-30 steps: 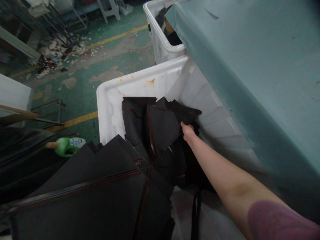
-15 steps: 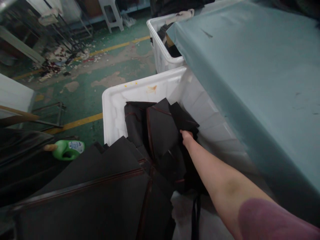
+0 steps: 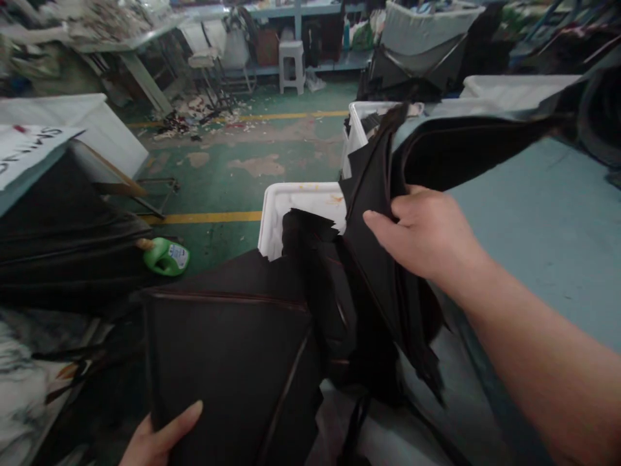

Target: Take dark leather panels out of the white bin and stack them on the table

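My right hand point(image 3: 427, 236) grips a bundle of black fabric pieces point(image 3: 383, 213) with dark red seam lines, lifted above the white plastic bin point(image 3: 291, 200). The pieces hang down from the hand and spread up to the right over the table. My left hand point(image 3: 158, 440) shows at the bottom edge, thumb pressed on the near corner of a large black fabric panel point(image 3: 228, 349) that lies over the bin's near side.
A blue-grey table point(image 3: 543, 220) runs along the right. A second white bin point(image 3: 356, 126) stands behind the first. A green bottle point(image 3: 167, 257) lies on the green floor beside dark stacked material point(image 3: 63, 239) on the left. Benches, a stool and scraps fill the background.
My right hand has pulled the black pieces up out of the bin and toward me. My head has lifted, showing the room. My left hand has come into view on the large panel.
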`<action>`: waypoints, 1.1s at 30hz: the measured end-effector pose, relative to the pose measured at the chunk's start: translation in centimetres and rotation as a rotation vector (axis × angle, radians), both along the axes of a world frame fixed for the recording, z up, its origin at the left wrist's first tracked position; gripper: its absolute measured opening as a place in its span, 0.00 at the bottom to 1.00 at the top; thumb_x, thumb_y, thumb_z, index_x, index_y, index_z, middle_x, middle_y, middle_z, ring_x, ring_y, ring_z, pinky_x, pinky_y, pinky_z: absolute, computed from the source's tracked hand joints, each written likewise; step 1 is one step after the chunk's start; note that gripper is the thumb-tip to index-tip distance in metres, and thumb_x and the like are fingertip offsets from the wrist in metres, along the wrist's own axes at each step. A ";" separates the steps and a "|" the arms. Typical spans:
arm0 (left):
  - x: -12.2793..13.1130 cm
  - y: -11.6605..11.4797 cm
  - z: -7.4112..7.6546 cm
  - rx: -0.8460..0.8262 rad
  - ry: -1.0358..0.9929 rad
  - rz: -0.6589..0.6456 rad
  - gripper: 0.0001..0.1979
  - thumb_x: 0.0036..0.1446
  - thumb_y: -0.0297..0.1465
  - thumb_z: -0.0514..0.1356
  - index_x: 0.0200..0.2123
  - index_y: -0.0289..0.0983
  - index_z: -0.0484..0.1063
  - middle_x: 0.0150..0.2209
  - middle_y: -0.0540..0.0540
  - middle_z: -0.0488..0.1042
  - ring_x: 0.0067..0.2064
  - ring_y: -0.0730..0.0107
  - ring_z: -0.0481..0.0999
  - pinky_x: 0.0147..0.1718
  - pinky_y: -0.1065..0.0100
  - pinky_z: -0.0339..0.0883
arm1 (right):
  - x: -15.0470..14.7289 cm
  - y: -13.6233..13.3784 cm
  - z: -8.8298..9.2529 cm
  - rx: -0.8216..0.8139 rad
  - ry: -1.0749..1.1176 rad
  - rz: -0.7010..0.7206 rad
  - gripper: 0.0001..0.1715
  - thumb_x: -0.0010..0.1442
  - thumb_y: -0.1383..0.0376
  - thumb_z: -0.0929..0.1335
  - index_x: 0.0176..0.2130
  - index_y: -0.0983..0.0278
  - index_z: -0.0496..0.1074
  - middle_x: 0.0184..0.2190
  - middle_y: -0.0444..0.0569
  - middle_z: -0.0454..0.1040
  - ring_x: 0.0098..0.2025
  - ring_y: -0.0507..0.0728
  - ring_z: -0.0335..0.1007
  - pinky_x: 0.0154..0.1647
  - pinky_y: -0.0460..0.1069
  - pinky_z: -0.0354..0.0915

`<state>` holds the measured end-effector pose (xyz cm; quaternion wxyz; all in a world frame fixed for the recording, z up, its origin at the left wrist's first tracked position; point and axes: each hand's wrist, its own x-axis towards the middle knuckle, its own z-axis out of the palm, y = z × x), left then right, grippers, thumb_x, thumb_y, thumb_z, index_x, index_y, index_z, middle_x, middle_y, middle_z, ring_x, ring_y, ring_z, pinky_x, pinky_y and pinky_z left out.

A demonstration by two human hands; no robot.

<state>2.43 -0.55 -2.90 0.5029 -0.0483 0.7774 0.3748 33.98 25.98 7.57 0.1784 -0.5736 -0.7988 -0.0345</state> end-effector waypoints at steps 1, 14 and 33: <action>0.5 0.0 0.3 0.026 -0.025 0.017 0.29 0.39 0.29 0.68 0.47 0.36 0.67 0.34 0.41 0.77 0.35 0.50 0.77 0.32 0.56 0.74 | -1.7 -1.4 1.4 -0.036 -0.032 0.101 0.19 0.56 0.60 0.62 0.20 0.67 0.71 0.21 0.52 0.68 0.27 0.58 0.66 0.29 0.50 0.61; 0.5 -1.3 -1.7 0.368 -0.117 0.096 0.22 0.36 0.22 0.65 0.39 0.29 0.71 0.27 0.41 0.77 0.27 0.57 0.77 0.27 0.63 0.71 | -19.7 -17.7 -9.6 -0.702 0.312 0.949 0.20 0.57 0.71 0.61 0.50 0.67 0.69 0.44 0.57 0.66 0.43 0.58 0.65 0.43 0.51 0.64; -0.5 -1.9 -3.8 0.343 -0.241 0.093 0.21 0.37 0.21 0.64 0.40 0.27 0.71 0.31 0.35 0.77 0.29 0.52 0.77 0.30 0.53 0.73 | -7.4 -17.3 -17.9 -0.581 0.854 -0.267 0.31 0.47 0.52 0.70 0.45 0.69 0.66 0.41 0.58 0.69 0.47 0.64 0.65 0.50 0.60 0.61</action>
